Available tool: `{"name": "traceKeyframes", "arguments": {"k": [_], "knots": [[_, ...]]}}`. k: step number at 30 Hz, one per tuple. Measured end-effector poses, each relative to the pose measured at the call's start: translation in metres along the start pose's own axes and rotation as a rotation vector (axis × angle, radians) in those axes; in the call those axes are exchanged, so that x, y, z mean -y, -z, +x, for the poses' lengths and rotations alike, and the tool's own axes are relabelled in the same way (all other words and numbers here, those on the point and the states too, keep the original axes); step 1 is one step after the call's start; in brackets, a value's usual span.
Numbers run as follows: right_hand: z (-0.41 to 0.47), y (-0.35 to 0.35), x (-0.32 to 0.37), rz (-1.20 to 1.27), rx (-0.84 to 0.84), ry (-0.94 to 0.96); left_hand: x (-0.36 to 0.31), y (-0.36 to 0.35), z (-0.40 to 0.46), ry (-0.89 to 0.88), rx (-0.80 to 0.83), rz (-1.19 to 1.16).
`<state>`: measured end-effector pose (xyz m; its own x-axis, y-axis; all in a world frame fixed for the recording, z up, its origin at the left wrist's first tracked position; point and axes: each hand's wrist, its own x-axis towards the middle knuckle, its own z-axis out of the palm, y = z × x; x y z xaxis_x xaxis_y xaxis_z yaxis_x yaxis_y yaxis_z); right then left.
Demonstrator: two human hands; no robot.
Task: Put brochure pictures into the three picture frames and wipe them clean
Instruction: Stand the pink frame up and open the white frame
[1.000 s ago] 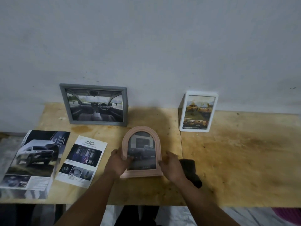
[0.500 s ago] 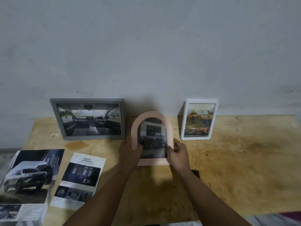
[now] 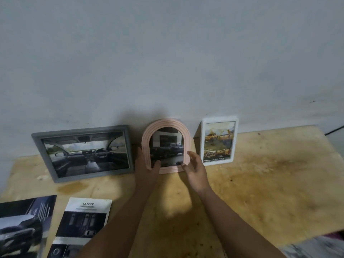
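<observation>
A pink arched frame (image 3: pixel 166 127) with a dark pickup picture stands upright against the wall, between the other two frames. My left hand (image 3: pixel 147 168) grips its lower left edge, thumb on the glass. My right hand (image 3: pixel 195 167) is at its lower right corner, fingers spread and touching the edge. A grey landscape frame (image 3: pixel 37 140) with a car-interior picture leans on the wall to the left. A white portrait frame (image 3: pixel 234 142) with yellow-truck pictures stands to the right.
The wooden table (image 3: pixel 270 183) meets the grey wall at the back. A "SAFETY" brochure page (image 3: pixel 83 220) and a thicker car brochure (image 3: pixel 26 224) lie at the front left. The table's right edge is near the top right.
Both hands lifted the pink frame from the front of the table and carried it back, setting it upright against the wall. The black cloth seen earlier is out of view.
</observation>
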<state>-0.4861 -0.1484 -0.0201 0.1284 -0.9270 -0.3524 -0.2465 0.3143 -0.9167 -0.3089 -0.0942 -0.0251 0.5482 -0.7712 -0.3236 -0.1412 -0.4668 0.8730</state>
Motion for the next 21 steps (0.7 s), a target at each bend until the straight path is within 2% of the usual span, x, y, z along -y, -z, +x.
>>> {"name": "traceKeyframes", "arguments": {"k": [4, 6, 8, 10, 12, 16, 21], "knots": [[-0.014, 0.027, -0.014, -0.018, -0.063, 0.005, -0.001, -0.024, -0.035, -0.127, -0.177, 0.102], [-0.018, 0.052, -0.022, -0.046, -0.122, -0.024, -0.007, -0.049, -0.051, -0.229, -0.083, 0.149], [-0.014, 0.081, -0.026, -0.084, -0.208, -0.03, -0.025, -0.08, -0.059, -0.267, 0.115, 0.127], [0.001, 0.109, -0.019, -0.074, -0.295, -0.03, -0.052, -0.11, -0.058, -0.191, 0.287, 0.025], [0.026, 0.135, -0.007, -0.078, -0.345, -0.021, -0.075, -0.142, -0.051, -0.107, 0.322, -0.02], [0.079, 0.169, 0.023, -0.115, -0.317, -0.056, -0.108, -0.187, -0.034, 0.133, 0.267, -0.093], [0.107, 0.186, 0.039, -0.003, -0.097, -0.11, -0.11, -0.215, -0.018, 0.184, 0.17, -0.128]]}}
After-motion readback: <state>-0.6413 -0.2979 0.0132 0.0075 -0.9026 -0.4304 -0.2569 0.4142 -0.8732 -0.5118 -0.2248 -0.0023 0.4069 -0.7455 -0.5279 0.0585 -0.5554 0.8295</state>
